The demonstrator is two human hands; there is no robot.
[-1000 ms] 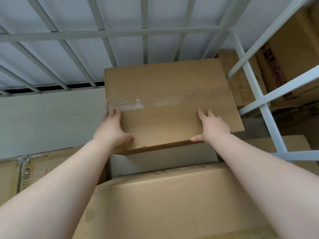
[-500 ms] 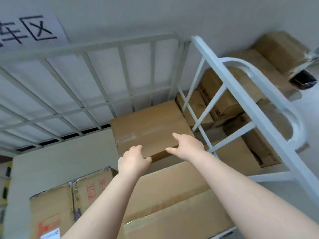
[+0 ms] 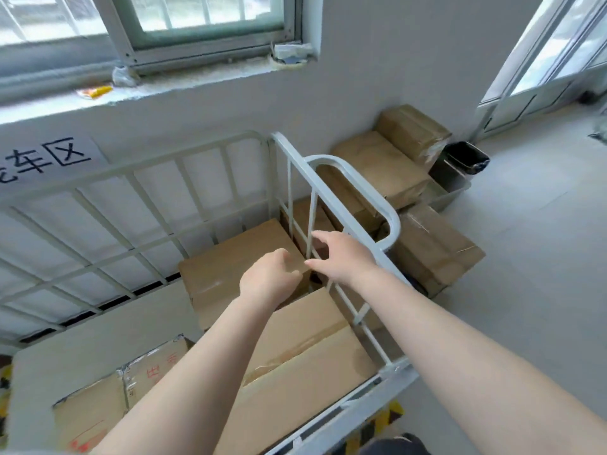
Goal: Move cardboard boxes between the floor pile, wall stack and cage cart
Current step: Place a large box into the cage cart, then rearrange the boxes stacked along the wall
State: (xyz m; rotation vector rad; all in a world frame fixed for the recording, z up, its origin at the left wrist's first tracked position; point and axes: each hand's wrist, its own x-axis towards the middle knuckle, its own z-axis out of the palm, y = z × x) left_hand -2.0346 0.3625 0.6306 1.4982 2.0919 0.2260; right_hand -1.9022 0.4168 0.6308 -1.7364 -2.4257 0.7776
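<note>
Both hands came off it: left hand [image 3: 269,279] loosely curled, right hand [image 3: 341,257] spread, each holding nothing. The small box [image 3: 230,274] sat in the cage cart [image 3: 345,188]; delivery looked done.

The cage cart [image 3: 335,195] is open on top, so a hand can reach in from above. Its barred side rail runs from 12 toward 5 o'clock, walling it off from the box stack [image 3: 410,205] at 2 o'clock. Boxes [image 3: 295,372] fill the cart's right half; bare floor [image 3: 542,257] lies at 3 o'clock.
</note>
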